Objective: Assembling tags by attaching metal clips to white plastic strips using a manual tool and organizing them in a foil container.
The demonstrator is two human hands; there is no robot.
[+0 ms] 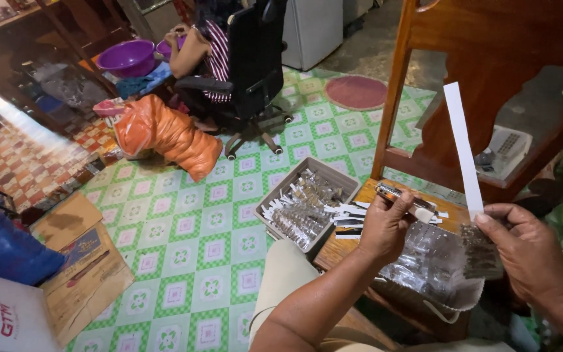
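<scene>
A long white paper strip [464,146] stands upright, its lower end pinched with a small clear packet [480,251] in the right hand [522,254], whose grip is closed on both. The left hand [386,225] grips a metal stapler [402,197] shut-fisted, just left of the strip. Below lies a pile of clear packets [425,261] on the wooden table [333,251]; a grey tray [309,202] of finished packets sits at its left. Stapling well likely means keeping strip and packet aligned.

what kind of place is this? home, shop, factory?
Likely a home used for piecework. Patterned green floor covering, wooden furniture and a small rug look domestic; a grey tray of small clear packets on the floor and another person seated at purple basins suggest hand packing.
</scene>
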